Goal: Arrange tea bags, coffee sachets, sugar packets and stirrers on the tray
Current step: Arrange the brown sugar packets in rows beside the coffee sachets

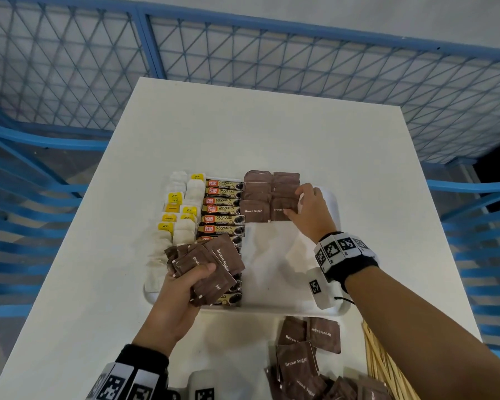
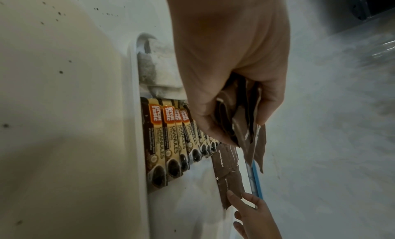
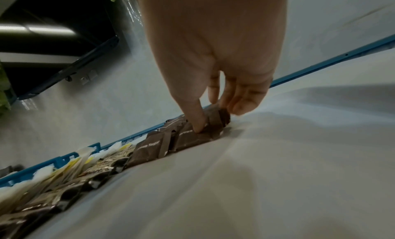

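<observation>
Right now your right hand (image 1: 308, 210) is at the far right of the tray (image 1: 331, 203), thumb and fingers pinching the nearest brown sugar packet (image 1: 282, 209) of the right-hand column as it settles flat — the wrist view shows the thumb pressed on its face and the other fingers curled at its far edge. Your left hand (image 1: 185, 287) hovers over the near left of the tray, above the coffee sachets (image 1: 221, 209), fingers curled round a fanned stack of sugar packets (image 1: 214, 267). What the next placement turns on is this: the bare part of the tray lies nearer to you than the laid packets, between your two hands, so the stack sits just left of the open spot and the right hand has to come back toward you and leftward to draw from it. Tea bags (image 1: 182, 217) fill the left edge. More sugar packets (image 1: 300, 359) and the stirrers (image 1: 384, 368) wait on the counter (image 1: 272, 131), off the tray's near edge — closer to your right side.
</observation>
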A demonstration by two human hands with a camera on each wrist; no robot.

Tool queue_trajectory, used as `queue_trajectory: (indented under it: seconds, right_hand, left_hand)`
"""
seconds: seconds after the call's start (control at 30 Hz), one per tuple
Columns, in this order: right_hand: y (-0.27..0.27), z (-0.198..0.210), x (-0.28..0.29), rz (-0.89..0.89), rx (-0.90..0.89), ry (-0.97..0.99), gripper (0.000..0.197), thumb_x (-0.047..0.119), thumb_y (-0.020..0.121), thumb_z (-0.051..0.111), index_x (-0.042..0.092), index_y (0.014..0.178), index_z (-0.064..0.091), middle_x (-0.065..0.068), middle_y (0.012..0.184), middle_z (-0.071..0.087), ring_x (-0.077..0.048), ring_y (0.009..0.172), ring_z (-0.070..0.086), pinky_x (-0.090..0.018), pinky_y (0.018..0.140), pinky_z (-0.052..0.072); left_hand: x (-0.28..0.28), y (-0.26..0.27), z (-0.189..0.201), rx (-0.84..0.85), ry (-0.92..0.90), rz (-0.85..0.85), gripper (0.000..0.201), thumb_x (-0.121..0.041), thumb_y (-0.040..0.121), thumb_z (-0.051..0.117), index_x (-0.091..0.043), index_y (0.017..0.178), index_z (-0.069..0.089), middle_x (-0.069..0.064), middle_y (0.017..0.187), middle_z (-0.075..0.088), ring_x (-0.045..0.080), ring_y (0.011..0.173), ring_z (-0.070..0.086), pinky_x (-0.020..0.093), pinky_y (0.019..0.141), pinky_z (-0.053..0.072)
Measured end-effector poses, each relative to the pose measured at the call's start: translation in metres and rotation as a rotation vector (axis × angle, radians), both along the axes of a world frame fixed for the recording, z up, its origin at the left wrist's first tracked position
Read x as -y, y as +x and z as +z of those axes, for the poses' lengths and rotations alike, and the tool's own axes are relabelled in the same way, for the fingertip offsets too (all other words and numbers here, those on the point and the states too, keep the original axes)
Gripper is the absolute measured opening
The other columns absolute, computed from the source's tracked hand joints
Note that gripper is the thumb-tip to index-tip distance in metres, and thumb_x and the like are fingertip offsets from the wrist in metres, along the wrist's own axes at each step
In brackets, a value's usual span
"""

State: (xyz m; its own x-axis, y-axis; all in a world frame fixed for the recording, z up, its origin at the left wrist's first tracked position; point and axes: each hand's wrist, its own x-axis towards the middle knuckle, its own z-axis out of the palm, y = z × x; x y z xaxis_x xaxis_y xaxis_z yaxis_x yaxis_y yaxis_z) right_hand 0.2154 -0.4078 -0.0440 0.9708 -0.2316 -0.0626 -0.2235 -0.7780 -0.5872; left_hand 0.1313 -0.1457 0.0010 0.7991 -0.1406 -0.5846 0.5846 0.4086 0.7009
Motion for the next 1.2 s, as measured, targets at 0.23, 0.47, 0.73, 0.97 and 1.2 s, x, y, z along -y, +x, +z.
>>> queue_trajectory:
  seconds: [0.23,0.47,0.73,0.97,1.2]
  right_hand:
    - [-0.024,0.026,-0.030,0.059,0.106,0.054,0.026,0.024,0.085,0.064,0.009,0.105,0.055,-0.007,0.098,0.053,-0.017,0.085,0.050,-0.015,0.078,0.042]
    - [-0.069,0.064,-0.082,0.202,-0.177,0.641,0.017,0.036,0.082,0.067,0.021,0.078,0.060,0.006,0.073,0.061,0.001,0.060,0.049,-0.007,0.059,0.039]
    - [-0.077,0.054,-0.089,0.165,-0.277,0.866,0.014,0.014,0.081,0.071,0.017,0.076,0.058,0.002,0.071,0.062,-0.008,0.063,0.058,-0.016,0.057,0.047]
    - [-0.068,0.062,-0.076,0.103,-0.275,1.010,0.006,0.004,0.085,0.063,0.009,0.089,0.064,-0.006,0.079,0.067,-0.014,0.061,0.065,-0.021,0.057,0.054]
    - [-0.041,0.047,-0.042,0.034,-0.127,0.577,0.016,0.005,0.084,0.065,0.015,0.095,0.069,0.005,0.075,0.067,-0.010,0.064,0.063,-0.022,0.070,0.055]
  left_hand:
    - [0.006,0.003,0.002,0.022,-0.034,0.010,0.038,-0.002,0.066,0.061,-0.012,0.103,0.065,0.007,0.085,0.073,0.020,0.075,0.071,0.033,0.057,0.058]
    - [0.008,0.003,0.002,0.039,-0.028,-0.004,0.034,-0.001,0.069,0.061,-0.010,0.101,0.067,0.010,0.088,0.073,0.024,0.080,0.071,0.038,0.068,0.058]
    - [0.010,-0.001,0.007,0.052,-0.012,-0.033,0.030,0.009,0.083,0.051,-0.010,0.101,0.066,0.010,0.084,0.074,0.022,0.074,0.071,0.034,0.060,0.059]
    - [0.004,-0.004,0.006,0.043,-0.001,-0.020,0.029,0.006,0.077,0.056,-0.009,0.100,0.065,0.009,0.082,0.073,0.021,0.072,0.071,0.034,0.056,0.057]
    - [-0.005,-0.005,0.006,0.045,0.012,0.009,0.029,0.009,0.083,0.051,-0.014,0.093,0.066,0.002,0.075,0.073,0.015,0.067,0.071,0.031,0.052,0.056]
